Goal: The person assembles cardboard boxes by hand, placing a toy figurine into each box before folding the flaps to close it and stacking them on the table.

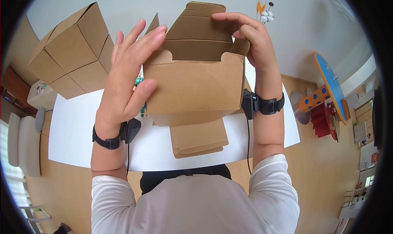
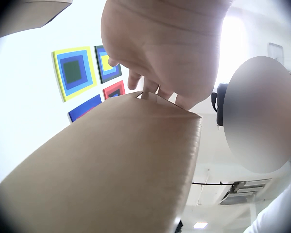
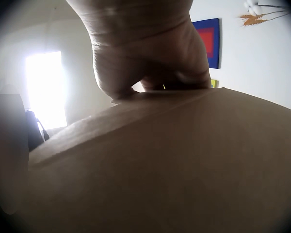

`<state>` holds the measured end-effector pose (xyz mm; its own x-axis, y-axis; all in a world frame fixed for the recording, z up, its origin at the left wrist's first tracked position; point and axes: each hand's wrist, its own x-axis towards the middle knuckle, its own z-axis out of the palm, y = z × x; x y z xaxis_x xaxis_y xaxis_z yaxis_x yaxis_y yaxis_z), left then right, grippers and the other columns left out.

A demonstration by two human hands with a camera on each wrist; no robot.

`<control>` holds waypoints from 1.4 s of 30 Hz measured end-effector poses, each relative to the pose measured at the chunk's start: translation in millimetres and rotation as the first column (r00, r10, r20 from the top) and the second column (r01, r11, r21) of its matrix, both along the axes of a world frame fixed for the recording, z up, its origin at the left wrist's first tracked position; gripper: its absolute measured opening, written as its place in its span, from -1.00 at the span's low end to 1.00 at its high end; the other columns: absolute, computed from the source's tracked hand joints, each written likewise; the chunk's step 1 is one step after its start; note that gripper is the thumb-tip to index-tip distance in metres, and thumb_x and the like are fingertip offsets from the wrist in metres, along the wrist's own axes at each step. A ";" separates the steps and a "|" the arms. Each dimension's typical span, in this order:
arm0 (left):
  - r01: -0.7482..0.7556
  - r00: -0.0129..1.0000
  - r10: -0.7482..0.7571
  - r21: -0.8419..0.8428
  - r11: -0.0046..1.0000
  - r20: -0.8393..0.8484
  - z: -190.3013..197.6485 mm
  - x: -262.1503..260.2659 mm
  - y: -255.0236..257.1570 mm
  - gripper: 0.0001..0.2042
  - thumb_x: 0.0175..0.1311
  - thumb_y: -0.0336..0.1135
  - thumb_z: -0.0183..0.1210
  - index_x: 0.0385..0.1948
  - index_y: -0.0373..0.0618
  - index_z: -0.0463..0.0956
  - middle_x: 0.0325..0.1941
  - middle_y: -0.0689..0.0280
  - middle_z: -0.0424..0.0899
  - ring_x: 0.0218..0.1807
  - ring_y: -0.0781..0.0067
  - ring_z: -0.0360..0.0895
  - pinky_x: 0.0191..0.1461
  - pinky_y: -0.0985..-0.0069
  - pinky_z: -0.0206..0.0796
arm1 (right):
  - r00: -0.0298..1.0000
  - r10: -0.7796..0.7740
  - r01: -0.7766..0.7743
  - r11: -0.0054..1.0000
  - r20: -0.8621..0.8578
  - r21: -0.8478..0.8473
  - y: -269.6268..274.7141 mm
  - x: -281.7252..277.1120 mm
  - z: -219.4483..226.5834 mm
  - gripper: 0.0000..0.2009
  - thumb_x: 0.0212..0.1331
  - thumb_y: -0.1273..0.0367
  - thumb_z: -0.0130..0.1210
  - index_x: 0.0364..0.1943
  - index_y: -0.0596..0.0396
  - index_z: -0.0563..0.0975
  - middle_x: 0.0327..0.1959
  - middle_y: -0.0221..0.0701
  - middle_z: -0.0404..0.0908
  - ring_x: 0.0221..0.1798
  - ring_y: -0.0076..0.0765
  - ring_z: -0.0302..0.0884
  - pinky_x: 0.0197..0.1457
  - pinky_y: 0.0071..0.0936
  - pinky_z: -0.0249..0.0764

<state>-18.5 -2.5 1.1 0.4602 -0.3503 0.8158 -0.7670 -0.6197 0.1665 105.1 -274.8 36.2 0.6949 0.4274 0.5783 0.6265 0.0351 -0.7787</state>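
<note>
A brown cardboard box [image 1: 194,82] stands in front of the person, its lid flap [image 1: 200,25] raised at the far side. The left hand [image 1: 131,72] lies along the box's left side and top corner, fingers extended, thumb on the near face. At the right top corner the right hand [image 1: 254,37] has its fingers bent over the side flap and the lid's edge. In the left wrist view the left hand [image 2: 162,48] is above the box side [image 2: 106,155]. The right wrist view shows the right hand [image 3: 150,53] at the box's top edge [image 3: 184,104], fingertips hidden.
Stacked cardboard boxes [image 1: 77,49] stand at the back left of the white table [image 1: 77,127]. A flat cardboard flap [image 1: 198,137] lies at the near side of the box. Small colourful items [image 1: 138,81] are partly hidden behind the left hand.
</note>
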 end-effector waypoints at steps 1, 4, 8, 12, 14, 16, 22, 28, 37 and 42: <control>-0.022 1.000 0.022 0.010 1.000 0.019 -0.7 2.6 2.7 -0.36 0.38 0.23 -0.07 0.34 -0.01 0.37 0.38 0.24 0.48 0.54 -0.07 0.13 0.56 -0.18 -0.44 | 1.000 0.006 -0.006 1.000 0.004 -0.009 0.0 1.8 0.2 -0.57 0.00 0.38 -0.10 -0.10 0.12 0.72 -0.21 -0.47 0.69 -0.26 -0.59 0.38 -0.08 -0.57 0.33; -0.076 0.990 0.073 0.018 0.997 0.119 -3.9 10.9 10.3 -0.38 0.40 0.23 -0.11 0.31 -0.01 0.41 0.26 0.26 0.59 0.48 -0.02 0.25 0.56 -0.17 -0.38 | 1.000 0.014 -0.013 1.000 0.006 -0.027 -0.5 6.5 -0.8 -0.57 -0.02 0.38 -0.09 -0.09 0.10 0.72 -0.25 -0.50 0.67 -0.29 -0.62 0.34 -0.12 -0.58 0.30; -0.133 0.981 0.130 0.008 0.991 0.146 -3.5 13.6 17.7 -0.46 0.35 0.07 0.09 0.26 -0.01 0.45 0.12 0.30 0.68 0.42 0.08 0.35 0.54 -0.16 -0.28 | 1.000 0.020 -0.020 0.999 0.002 -0.050 0.4 10.5 1.8 -0.58 -0.04 0.39 -0.07 -0.10 0.10 0.73 -0.27 -0.51 0.67 -0.31 -0.63 0.33 -0.14 -0.59 0.31; -0.242 0.959 0.239 0.002 0.970 0.152 -0.9 10.5 12.7 -0.43 0.14 -0.12 0.36 0.23 0.00 0.48 0.07 0.31 0.70 0.37 0.15 0.40 0.52 -0.17 -0.20 | 0.999 0.044 -0.043 0.998 0.019 -0.049 3.2 12.5 2.5 -0.58 -0.03 0.38 -0.06 -0.10 0.10 0.72 -0.31 -0.50 0.66 -0.31 -0.61 0.40 -0.11 -0.59 0.35; -0.294 0.949 0.290 0.020 0.955 0.126 -0.4 7.0 9.9 -0.37 0.05 -0.16 0.43 0.23 0.00 0.48 0.10 0.30 0.68 0.35 0.14 0.42 0.52 -0.14 -0.14 | 0.997 0.080 -0.080 0.994 -0.009 -0.069 2.5 15.2 1.1 -0.59 -0.02 0.37 -0.05 -0.10 0.09 0.72 -0.31 -0.47 0.66 -0.30 -0.59 0.44 -0.07 -0.59 0.37; -0.354 0.933 0.347 0.074 0.932 0.099 -0.6 5.9 8.9 -0.33 0.00 -0.14 0.47 0.24 0.00 0.48 0.18 0.26 0.62 0.33 0.10 0.43 0.51 -0.07 -0.06 | 0.995 0.095 -0.096 0.990 -0.010 -0.104 1.8 19.0 -0.2 -0.59 -0.01 0.35 -0.04 -0.09 0.08 0.71 -0.31 -0.45 0.67 -0.29 -0.57 0.48 -0.05 -0.58 0.38; -0.262 0.953 0.227 -0.170 0.950 -0.200 -16.1 15.1 -3.5 -0.07 -0.01 -0.14 0.48 0.46 -0.01 0.13 0.47 0.06 0.25 0.42 -0.02 0.30 0.46 0.19 0.18 | 0.998 0.061 -0.053 0.976 0.031 -0.212 3.3 20.1 -1.5 -0.60 0.01 0.37 0.02 -0.04 0.09 0.69 -0.21 -0.42 0.66 -0.20 -0.56 0.50 0.00 -0.55 0.40; -0.199 0.827 0.000 -0.293 0.935 -0.562 -22.9 14.5 -24.0 -0.11 0.14 -0.27 0.35 0.51 -0.06 0.00 0.52 0.03 0.17 0.53 -0.05 0.12 0.50 0.18 0.11 | 0.994 -0.037 0.000 0.943 -0.105 -0.332 15.5 16.5 -16.6 -0.67 0.22 0.35 0.22 0.06 0.09 0.62 -0.06 -0.43 0.67 -0.05 -0.59 0.51 0.10 -0.59 0.40; 0.099 0.916 -0.073 0.048 0.994 -0.394 -35.2 19.0 -28.9 -0.40 0.34 -0.32 0.03 0.46 -0.06 0.17 0.59 0.04 0.04 0.59 -0.13 -0.04 0.58 0.12 -0.12 | 0.986 -0.024 0.003 0.992 -0.163 -0.124 2.8 20.5 -46.3 -0.63 0.46 0.18 -0.06 0.12 0.11 0.58 0.08 -0.38 0.60 0.15 -0.44 0.49 0.29 -0.48 0.33; 0.147 0.851 -0.092 0.065 0.987 -0.517 -34.5 15.6 -30.8 -0.45 0.39 -0.22 -0.04 0.44 -0.07 0.25 0.58 0.09 0.10 0.62 -0.11 -0.12 0.59 0.03 -0.32 | 0.985 0.095 -0.077 0.989 -0.143 0.130 -4.7 18.4 -62.3 -0.59 0.49 0.21 -0.13 0.27 0.12 0.46 0.29 -0.27 0.46 0.38 -0.34 0.30 0.42 -0.41 0.20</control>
